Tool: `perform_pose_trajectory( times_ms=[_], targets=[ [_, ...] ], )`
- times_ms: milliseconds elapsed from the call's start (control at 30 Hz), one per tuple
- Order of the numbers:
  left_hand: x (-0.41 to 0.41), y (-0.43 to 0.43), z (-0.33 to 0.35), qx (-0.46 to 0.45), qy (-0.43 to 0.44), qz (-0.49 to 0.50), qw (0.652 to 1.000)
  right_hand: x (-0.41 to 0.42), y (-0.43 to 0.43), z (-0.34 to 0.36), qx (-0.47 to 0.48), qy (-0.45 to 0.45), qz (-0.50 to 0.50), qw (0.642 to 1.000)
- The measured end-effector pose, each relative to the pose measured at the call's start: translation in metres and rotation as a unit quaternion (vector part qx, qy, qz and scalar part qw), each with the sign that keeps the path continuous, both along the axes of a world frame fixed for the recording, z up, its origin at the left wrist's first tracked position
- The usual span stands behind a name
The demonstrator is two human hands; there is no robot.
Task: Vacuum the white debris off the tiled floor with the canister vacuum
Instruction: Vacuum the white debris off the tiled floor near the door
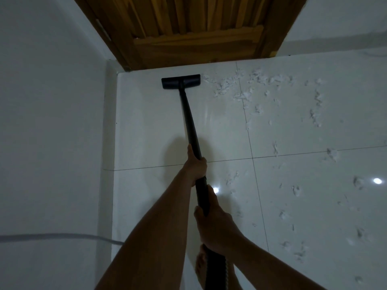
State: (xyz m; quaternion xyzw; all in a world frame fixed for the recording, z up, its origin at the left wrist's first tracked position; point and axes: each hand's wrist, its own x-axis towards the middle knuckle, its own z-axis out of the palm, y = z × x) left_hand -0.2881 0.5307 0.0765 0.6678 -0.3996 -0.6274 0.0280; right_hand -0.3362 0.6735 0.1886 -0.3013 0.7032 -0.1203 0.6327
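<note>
left hand point(195, 164) – grasping wand point(191, 124), farther up | right hand point(215, 225) – grasping wand, nearer | floor head point(180, 81) on tiled floor point(150, 126), far, near door point(196, 45) | white debris point(251, 86) scattered to its right

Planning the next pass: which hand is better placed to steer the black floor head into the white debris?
Probably the left hand: it grips the black vacuum wand nearer the floor head; right hand grips further back.
</note>
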Motion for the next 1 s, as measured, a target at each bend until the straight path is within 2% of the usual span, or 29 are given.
perform_pose_trajectory(
  times_ms=[267, 667, 1000],
  targets=[
    [-0.007, -0.049, -0.007, 0.003, -0.004, 0.007, 1.000, -0.006, -0.041, -0.003, 0.001, -0.023, -0.027, 0.999],
    [-0.018, -0.114, 0.027, 0.059, -0.016, 0.018, 0.998, -0.022, -0.102, 0.025, -0.011, -0.051, -0.040, 0.998],
    [-0.015, -0.070, 0.058, 0.084, -0.012, 0.007, 0.996, -0.029, -0.070, 0.064, 0.028, -0.065, -0.017, 0.997]
  ],
)
